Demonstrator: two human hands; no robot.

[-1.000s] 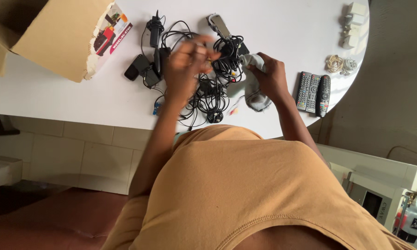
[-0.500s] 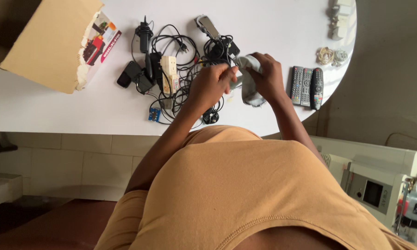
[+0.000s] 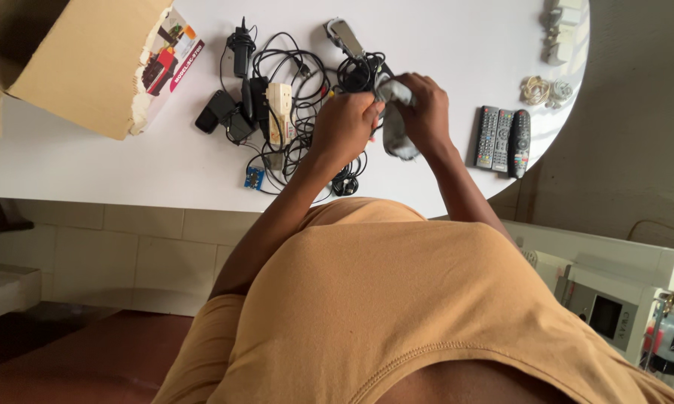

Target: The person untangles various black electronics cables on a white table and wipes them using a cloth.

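Both hands grasp: right hand [image 3: 425,112] on grey cloth [image 3: 394,127], left hand [image 3: 346,126] pinching a cable [image 3: 307,78] (best wiped slowly, taut).

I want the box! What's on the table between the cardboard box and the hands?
In the head view, a tangle of black cables and chargers lies between the cardboard box and the hands.

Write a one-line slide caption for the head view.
Both hands, left hand and right hand, hold a grey cloth over tangled black cables on a white table, remote controls nearby.
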